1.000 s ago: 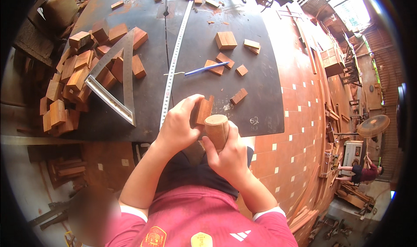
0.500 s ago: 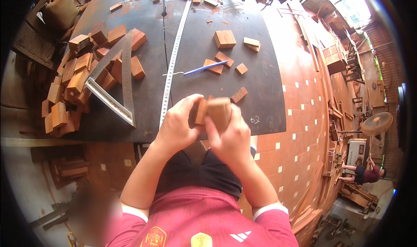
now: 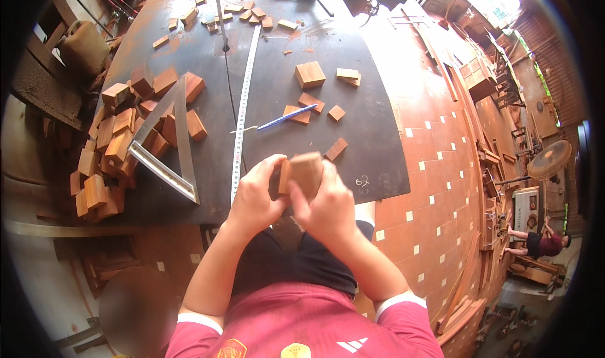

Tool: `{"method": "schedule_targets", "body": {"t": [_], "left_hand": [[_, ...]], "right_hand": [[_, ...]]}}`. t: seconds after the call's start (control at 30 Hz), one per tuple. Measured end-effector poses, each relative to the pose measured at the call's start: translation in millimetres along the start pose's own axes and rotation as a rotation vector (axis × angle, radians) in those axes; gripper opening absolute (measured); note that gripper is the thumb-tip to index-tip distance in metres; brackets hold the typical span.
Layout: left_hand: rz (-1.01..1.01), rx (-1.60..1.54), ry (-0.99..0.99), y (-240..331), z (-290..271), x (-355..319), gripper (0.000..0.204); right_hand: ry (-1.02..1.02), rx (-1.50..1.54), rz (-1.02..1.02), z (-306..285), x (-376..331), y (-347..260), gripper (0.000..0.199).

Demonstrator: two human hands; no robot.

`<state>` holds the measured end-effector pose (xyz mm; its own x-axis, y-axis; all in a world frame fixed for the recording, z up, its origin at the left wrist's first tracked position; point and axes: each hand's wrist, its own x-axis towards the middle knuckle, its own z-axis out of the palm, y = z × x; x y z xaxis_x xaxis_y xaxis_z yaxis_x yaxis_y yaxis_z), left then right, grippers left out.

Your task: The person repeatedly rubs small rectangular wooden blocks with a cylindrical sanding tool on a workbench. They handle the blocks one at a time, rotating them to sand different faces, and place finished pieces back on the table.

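Observation:
Close together above the table's near edge, each of my hands grips a wooden block. My left hand (image 3: pixel 253 193) is closed round a reddish-brown block (image 3: pixel 285 176), mostly covered by the fingers. My right hand (image 3: pixel 329 205) grips a lighter brown block (image 3: pixel 307 173), slightly blurred, with the thumb across its near side. The two blocks are side by side; whether they touch, I cannot tell. Beyond them lie a blue pen (image 3: pixel 287 117) and a small block (image 3: pixel 336 149). Left of the pen, a white measuring tape (image 3: pixel 246 93) runs along the dark table (image 3: pixel 271 62).
A metal triangle square (image 3: pixel 165 174) leans over a heap of wooden blocks (image 3: pixel 118 145) on the left. Several loose blocks, including a large one (image 3: pixel 310 75), lie at right; offcuts lie farther back. A person (image 3: pixel 548 244) is far right, near a round fan (image 3: pixel 549 160).
The view has shifted, so the table and its contents sit lower and a little left. Both hands keep their blocks; the right-hand block looks slightly turned.

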<state>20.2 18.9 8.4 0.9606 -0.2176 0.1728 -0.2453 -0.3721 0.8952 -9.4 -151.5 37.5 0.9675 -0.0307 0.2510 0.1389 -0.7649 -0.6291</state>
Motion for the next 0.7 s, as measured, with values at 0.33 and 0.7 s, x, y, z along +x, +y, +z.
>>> {"method": "schedule_targets", "body": {"t": [0.33,0.7], "left_hand": [[0.017,-0.015,0.006,-3,5,0,0.061],[0.006,-0.029,-0.003,-2,5,-1,0.062]], "right_hand": [[0.016,0.000,-0.038,1,4,-1,0.067],[0.040,0.082,-0.003,-3,9,3,0.049]]}}
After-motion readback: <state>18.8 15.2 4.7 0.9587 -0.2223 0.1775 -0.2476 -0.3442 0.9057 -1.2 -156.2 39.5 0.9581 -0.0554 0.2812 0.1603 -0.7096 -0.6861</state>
